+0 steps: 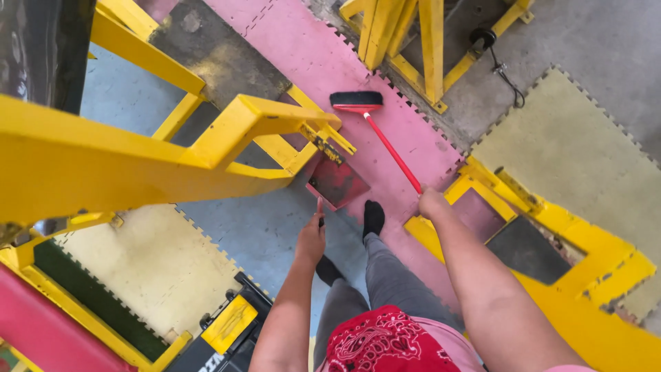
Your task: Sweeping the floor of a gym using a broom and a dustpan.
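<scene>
Closest to the lens, a red bandana at six o'clock, grey trousers below it, one black-socked foot planted dead centre on the pink foam mat. I'm watching the right hand, fingers wrapped tight round the red broom handle; the broom's black bristle head sits out at twelve o'clock on the mat. Left hand just left of centre, fingers closed on the stub handle of the dark red dustpan, which is tipped onto the mat, mouth facing the broom. Yellow steel frame looms from nine o'clock, its bracket hanging right over the pan. My worry: lift that pan carelessly and it clips the bracket and spills. Also the mat seams, where bristles could snag, and a socked foot near steel edges
</scene>
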